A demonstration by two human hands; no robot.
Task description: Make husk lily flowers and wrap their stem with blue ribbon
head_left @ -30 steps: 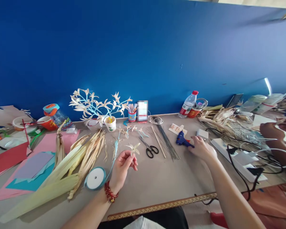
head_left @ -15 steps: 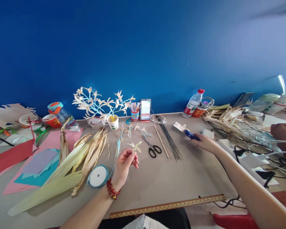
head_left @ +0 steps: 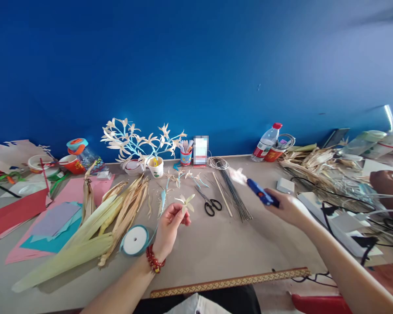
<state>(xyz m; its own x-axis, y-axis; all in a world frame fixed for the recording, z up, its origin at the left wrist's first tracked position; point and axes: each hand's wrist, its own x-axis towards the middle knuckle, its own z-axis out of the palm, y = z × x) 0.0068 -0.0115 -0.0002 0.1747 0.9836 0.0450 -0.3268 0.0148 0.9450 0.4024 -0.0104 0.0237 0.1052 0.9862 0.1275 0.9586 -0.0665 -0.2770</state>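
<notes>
My left hand (head_left: 170, 226), with a red bead bracelet on the wrist, pinches a small pale husk flower (head_left: 186, 201) by its stem above the table. My right hand (head_left: 288, 208) is closed round a blue glue gun (head_left: 260, 193), lifted off the table with its nozzle pointing up and left; a scrap of card (head_left: 238, 175) shows at its tip. Black scissors (head_left: 208, 203), a wooden stick and a bundle of thin dark wires (head_left: 233, 192) lie between the two hands.
Long corn husks (head_left: 94, 226) and a roll of blue ribbon (head_left: 135, 240) lie at left on coloured paper (head_left: 49, 218). A cup holding a husk-flower branch (head_left: 140, 144), a pen cup and a water bottle (head_left: 266, 142) stand along the blue wall. Cables, a white power strip and another person's hand (head_left: 386, 181) are at right.
My right hand has picked the glue gun up from the table and drawn it back toward me, with the card scrap lifting along. The left hand keeps holding the flower.
</notes>
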